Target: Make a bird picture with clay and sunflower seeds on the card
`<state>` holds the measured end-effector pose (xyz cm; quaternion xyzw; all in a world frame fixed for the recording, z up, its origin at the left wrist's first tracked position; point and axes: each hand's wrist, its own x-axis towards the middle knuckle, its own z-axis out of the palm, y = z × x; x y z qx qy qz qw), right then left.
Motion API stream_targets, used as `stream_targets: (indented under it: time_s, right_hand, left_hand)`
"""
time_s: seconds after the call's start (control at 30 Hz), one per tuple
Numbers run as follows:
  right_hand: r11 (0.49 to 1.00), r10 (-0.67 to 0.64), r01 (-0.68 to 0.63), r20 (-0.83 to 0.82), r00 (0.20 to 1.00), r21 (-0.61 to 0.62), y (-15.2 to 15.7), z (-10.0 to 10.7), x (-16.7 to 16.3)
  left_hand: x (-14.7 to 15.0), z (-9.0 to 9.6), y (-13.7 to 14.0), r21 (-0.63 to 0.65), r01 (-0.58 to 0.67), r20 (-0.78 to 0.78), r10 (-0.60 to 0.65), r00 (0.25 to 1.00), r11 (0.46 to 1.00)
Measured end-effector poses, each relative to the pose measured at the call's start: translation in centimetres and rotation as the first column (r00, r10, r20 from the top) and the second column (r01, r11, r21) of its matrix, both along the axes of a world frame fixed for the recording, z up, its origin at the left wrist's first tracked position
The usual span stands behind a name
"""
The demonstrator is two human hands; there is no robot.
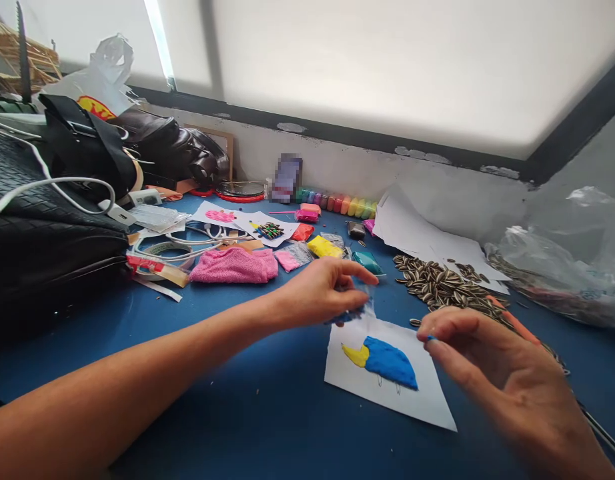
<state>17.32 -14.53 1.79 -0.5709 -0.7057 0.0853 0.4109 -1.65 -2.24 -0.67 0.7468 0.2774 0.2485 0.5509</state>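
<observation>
Nearby, a heap of striped seeds and an orange-handled tool crowd the right hand, which pinches a small blue bit. Between the hands, a white paper bearing a blue-and-yellow shape lies flat; the left hand grips a clear packet above its far edge. Beyond sit a yellow packet, a teal packet and a pink cloth.

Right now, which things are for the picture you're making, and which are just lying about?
Seem to belong:
- clear packet in my left hand
- blue bit at my right hand's fingertips
- paper with the blue-and-yellow shape

Probably just lying about:
- pink cloth
- black bag
- white cable
</observation>
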Motion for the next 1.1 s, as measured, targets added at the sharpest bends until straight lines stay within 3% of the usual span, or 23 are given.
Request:
stream_targets:
  time_s: [0.1, 0.17, 0.27, 0.43, 0.47, 0.5, 0.53, 0.6, 0.67, 0.7, 0.77, 0.83, 0.93, 1.1]
  right_hand:
    - [0.998, -0.015, 0.013, -0.031, 0.999, -0.067, 0.2, 0.0, 0.3]
    - [0.989, -0.017, 0.01, -0.048, 0.999, -0.149, 0.3, -0.4, 0.4]
    - [0.974, -0.014, 0.008, -0.025, 1.0, -0.224, 0.4, -1.1, 0.5]
    - [0.969, -0.024, 0.036, 0.052, 0.998, -0.245, 0.6, -1.9, 0.6]
    - [0.963, -0.031, 0.042, 0.044, 0.999, -0.266, 0.7, -2.0, 0.6]
    - [0.958, -0.04, 0.046, 0.028, 0.999, -0.285, 0.7, -2.0, 0.7]
    - [0.956, -0.048, 0.048, 0.005, 0.999, -0.29, 0.7, -2.0, 0.8]
    - [0.964, -0.046, 0.03, -0.052, 0.998, -0.266, 0.7, -2.1, 0.8]
    - [0.975, -0.012, -0.014, -0.115, 0.993, -0.223, 0.7, -2.2, 0.8]
    - [0.977, 0.009, -0.04, -0.143, 0.99, -0.212, 0.7, -2.3, 0.7]
    - [0.977, 0.048, -0.09, -0.212, 0.976, -0.195, 0.6, -2.4, 0.4]
    - [0.97, 0.08, -0.135, -0.259, 0.962, -0.201, 0.4, -2.4, 0.1]
    - [0.95, 0.104, -0.171, -0.251, 0.962, -0.261, 0.3, -2.2, -0.1]
    - [0.945, 0.042, -0.107, -0.21, 0.977, -0.308, 0.3, -1.8, 0.2]
  left_hand:
    - [-0.4, -0.6, 1.5, 0.166, -0.045, -0.053, 0.055, 0.997, 0.985]
    - [-0.5, -1.3, 2.2, 0.353, -0.067, -0.17, 0.134, 0.976, 0.933]
    - [-0.5, -2.4, 2.8, 0.466, -0.093, -0.214, 0.214, 0.953, 0.88]
    - [-0.4, -2.2, 2.2, 0.655, -0.111, -0.167, 0.287, 0.943, 0.747]
    - [-0.3, -1.8, 1.7, 0.719, -0.114, -0.117, 0.281, 0.953, 0.685]
    - [-0.2, -1.4, 1.2, 0.739, -0.117, -0.074, 0.253, 0.965, 0.664]
    - [0.0, -1.0, 0.6, 0.72, -0.114, -0.039, 0.204, 0.978, 0.684]
    - [0.3, -0.3, -0.6, 0.588, -0.076, 0.002, 0.092, 0.996, 0.806]
    - [0.5, 0.1, -1.7, 0.371, 0.013, -0.011, -0.01, 1.0, 0.929]
    - [0.5, 0.1, -2.1, 0.252, 0.081, -0.029, -0.076, 0.997, 0.964]
    - [0.6, 0.0, -2.6, 0.066, 0.168, -0.017, -0.167, 0.986, 0.984]
    - [0.6, -0.2, -2.7, -0.031, 0.197, 0.013, -0.196, 0.98, 0.98]
    - [0.6, -0.4, -2.4, -0.075, 0.195, 0.036, -0.192, 0.981, 0.978]
    - [0.5, -0.3, -1.6, -0.078, 0.209, 0.037, -0.207, 0.978, 0.975]
